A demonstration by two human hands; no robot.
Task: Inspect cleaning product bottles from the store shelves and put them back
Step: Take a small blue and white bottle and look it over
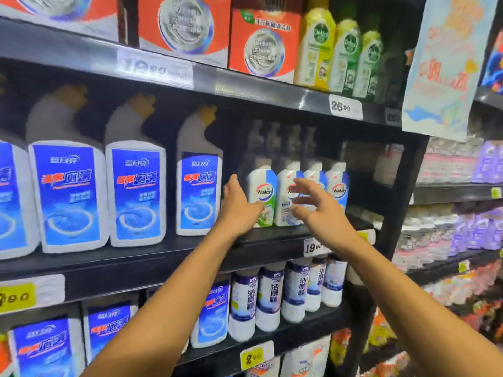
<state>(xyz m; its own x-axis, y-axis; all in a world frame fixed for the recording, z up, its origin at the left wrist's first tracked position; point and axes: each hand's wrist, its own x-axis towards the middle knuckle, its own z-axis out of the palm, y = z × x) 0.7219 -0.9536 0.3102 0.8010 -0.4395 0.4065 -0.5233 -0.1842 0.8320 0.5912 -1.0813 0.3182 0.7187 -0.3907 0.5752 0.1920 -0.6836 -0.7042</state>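
Note:
Both my arms reach toward the middle shelf (168, 257). My left hand (239, 204) is open, its fingers straight, beside the left side of a white Walch bottle (261, 191) with a green lower label. My right hand (317, 202) is open with fingers spread, in front of the second Walch bottle (285, 210) and the ones to its right (339, 186). Neither hand holds anything. To the left stands a row of large white toilet-cleaner bottles with blue labels (198, 183).
The top shelf carries red boxes (262, 42) and green-yellow Dettol bottles (317, 47). Below are slim white bottles with dark blue labels (296, 289) and more blue-labelled cleaners (212, 314). A paper poster (446, 63) hangs at the right; purple packs (462, 229) fill the adjoining shelves.

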